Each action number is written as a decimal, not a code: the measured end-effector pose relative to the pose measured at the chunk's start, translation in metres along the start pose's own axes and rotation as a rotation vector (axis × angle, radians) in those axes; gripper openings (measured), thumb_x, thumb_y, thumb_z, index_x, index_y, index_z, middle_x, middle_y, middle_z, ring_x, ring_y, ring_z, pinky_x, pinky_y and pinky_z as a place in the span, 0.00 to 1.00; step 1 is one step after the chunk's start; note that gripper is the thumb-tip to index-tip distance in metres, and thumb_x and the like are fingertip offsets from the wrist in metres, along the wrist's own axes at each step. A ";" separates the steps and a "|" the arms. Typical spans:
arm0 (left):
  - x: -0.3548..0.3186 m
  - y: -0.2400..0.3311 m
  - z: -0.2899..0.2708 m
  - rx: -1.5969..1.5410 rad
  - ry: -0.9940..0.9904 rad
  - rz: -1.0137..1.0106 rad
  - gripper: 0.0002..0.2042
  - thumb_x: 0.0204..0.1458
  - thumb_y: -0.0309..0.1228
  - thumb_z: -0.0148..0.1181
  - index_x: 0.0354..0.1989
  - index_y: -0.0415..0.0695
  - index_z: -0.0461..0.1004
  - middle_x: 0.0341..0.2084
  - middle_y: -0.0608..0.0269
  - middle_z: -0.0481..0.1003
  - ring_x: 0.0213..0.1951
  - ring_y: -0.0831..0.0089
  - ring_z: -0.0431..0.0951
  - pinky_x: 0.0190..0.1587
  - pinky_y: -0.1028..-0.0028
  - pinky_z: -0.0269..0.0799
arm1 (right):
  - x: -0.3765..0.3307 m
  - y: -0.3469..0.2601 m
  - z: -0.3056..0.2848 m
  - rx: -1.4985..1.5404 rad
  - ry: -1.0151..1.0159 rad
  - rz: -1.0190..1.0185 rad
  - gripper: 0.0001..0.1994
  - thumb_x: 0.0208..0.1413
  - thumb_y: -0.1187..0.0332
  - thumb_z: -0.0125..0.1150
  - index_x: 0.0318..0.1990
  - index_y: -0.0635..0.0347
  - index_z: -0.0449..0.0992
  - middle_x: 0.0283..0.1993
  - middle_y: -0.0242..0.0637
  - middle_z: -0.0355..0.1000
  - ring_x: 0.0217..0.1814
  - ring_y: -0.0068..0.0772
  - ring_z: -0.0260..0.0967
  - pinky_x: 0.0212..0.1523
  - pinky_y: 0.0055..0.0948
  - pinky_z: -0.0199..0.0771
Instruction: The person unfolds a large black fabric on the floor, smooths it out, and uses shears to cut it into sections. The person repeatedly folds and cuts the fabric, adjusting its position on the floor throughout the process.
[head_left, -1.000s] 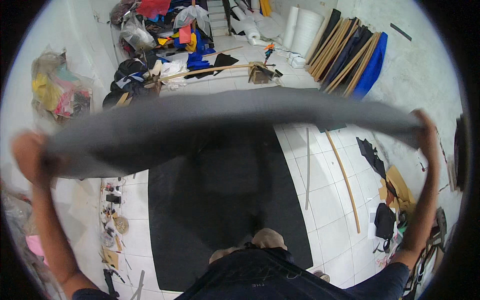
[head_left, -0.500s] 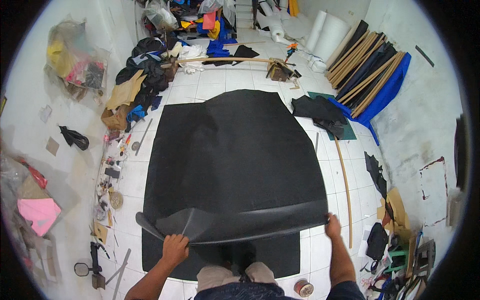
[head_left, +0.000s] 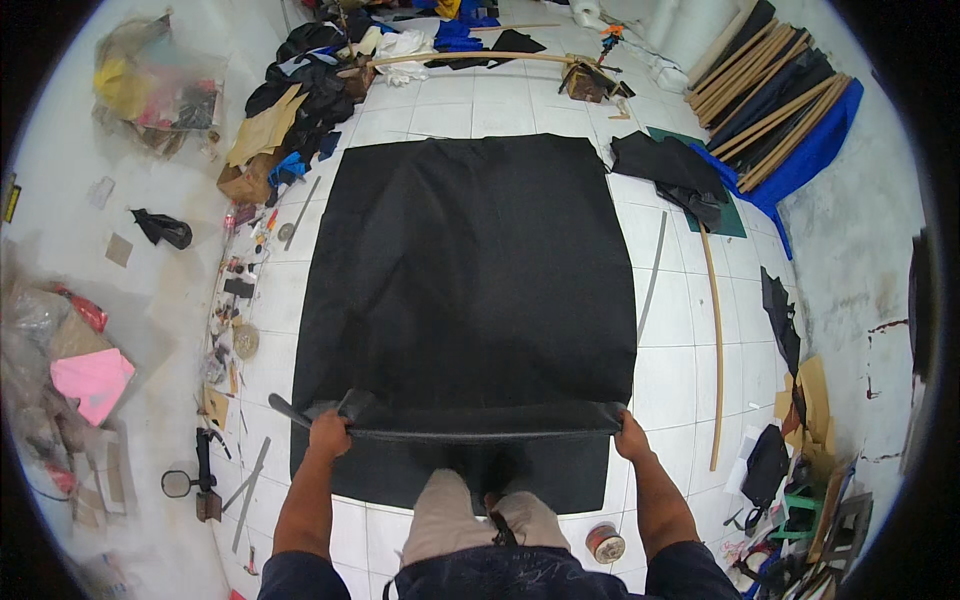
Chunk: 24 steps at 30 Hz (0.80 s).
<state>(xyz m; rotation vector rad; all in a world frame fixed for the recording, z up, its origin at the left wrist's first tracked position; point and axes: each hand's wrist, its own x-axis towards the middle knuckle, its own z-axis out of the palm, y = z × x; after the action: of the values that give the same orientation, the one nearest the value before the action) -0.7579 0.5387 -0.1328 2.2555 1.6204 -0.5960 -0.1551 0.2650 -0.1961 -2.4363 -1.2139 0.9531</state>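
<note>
A large black sheet of fabric (head_left: 480, 260) is spread over the white tiled floor in front of me. Its near edge is lifted and folded back, showing a shinier grey underside. My left hand (head_left: 329, 434) grips that edge near its left end, where a corner flap sticks out past my fist. At the right end, my right hand (head_left: 630, 436) is closed on the same edge. Between both fists the edge runs nearly straight. Beneath it, another flat black layer (head_left: 400, 480) lies on the floor around my legs.
Along the right lie a thin wooden strip (head_left: 715, 350), a metal ruler (head_left: 652, 275) and a round tin (head_left: 605, 543). Small tools and a tape roll (head_left: 245, 342) line the left wall. Wooden poles (head_left: 770, 100) lean at the far right; heaped dark cloth (head_left: 310, 100) sits far left.
My right hand has come inward and a little nearer with its end of the edge. The far part of the sheet now lies farther away and squarer, with some ripples. The view has shifted.
</note>
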 end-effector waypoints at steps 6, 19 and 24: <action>-0.025 0.020 -0.021 -0.055 0.317 -0.140 0.22 0.40 0.27 0.62 0.48 0.54 0.79 0.42 0.58 0.72 0.49 0.59 0.70 0.50 0.59 0.67 | -0.007 0.012 0.019 0.162 0.131 0.160 0.21 0.55 0.74 0.49 0.57 0.64 0.68 0.54 0.57 0.71 0.56 0.53 0.70 0.58 0.42 0.68; -0.016 -0.041 0.067 -0.774 0.692 -0.418 0.12 0.44 0.19 0.55 0.39 0.36 0.76 0.43 0.47 0.74 0.45 0.49 0.74 0.50 0.58 0.69 | -0.001 -0.126 0.043 1.260 0.353 0.919 0.28 0.61 0.46 0.48 0.65 0.41 0.52 0.61 0.38 0.60 0.53 0.47 0.66 0.35 0.49 0.76; 0.033 -0.055 -0.025 -0.656 0.749 -0.292 0.10 0.42 0.20 0.55 0.35 0.37 0.75 0.32 0.49 0.74 0.39 0.49 0.73 0.46 0.57 0.68 | 0.060 -0.179 0.022 1.300 0.669 0.655 0.28 0.61 0.41 0.44 0.63 0.42 0.53 0.59 0.38 0.61 0.54 0.45 0.64 0.37 0.47 0.73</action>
<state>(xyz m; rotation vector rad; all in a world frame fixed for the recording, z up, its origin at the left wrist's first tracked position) -0.7972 0.5949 -0.1275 1.8150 2.0684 0.7393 -0.2533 0.4220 -0.1514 -1.6859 0.4277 0.5963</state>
